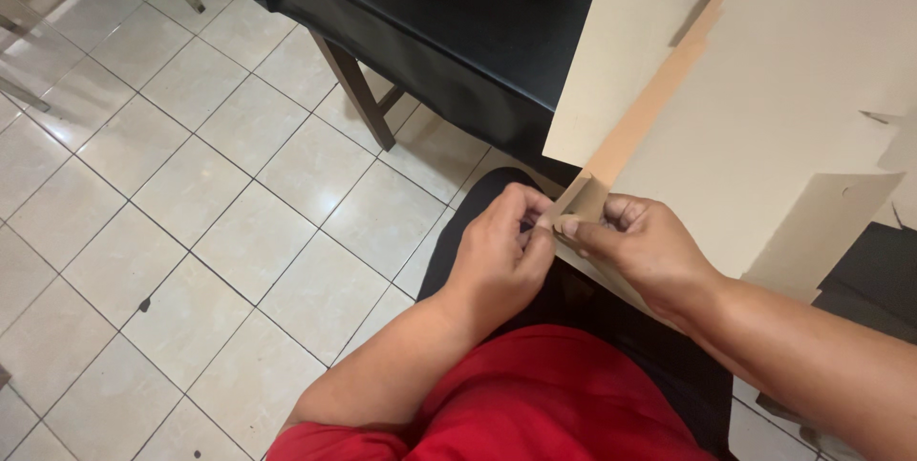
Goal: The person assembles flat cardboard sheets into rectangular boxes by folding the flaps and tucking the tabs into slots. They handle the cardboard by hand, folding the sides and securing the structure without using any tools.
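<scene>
Floor (191, 193): pale square tiles with dark grout lines, spreading out to the left of the cardboard sheet and below it.
Cardboard sheet (764, 136): a large flat piece, off-white on its broad face with a tan strip along one fold, held up at the right and taking up most of that side.
Counter (449, 12): draped in black cloth, standing just behind the cardboard sheet, with a brown wooden leg (358, 88) showing beneath it.
Red shirt (535, 404): on the person, directly below the sheet's lower corner.
Right hand (640, 246): under the sheet's lower corner, fingers clenched on the small tan flap (578, 201) there.
Left hand (501, 251): just left of the same corner, touching the right hand, fingers pinching the flap from the other side.
</scene>
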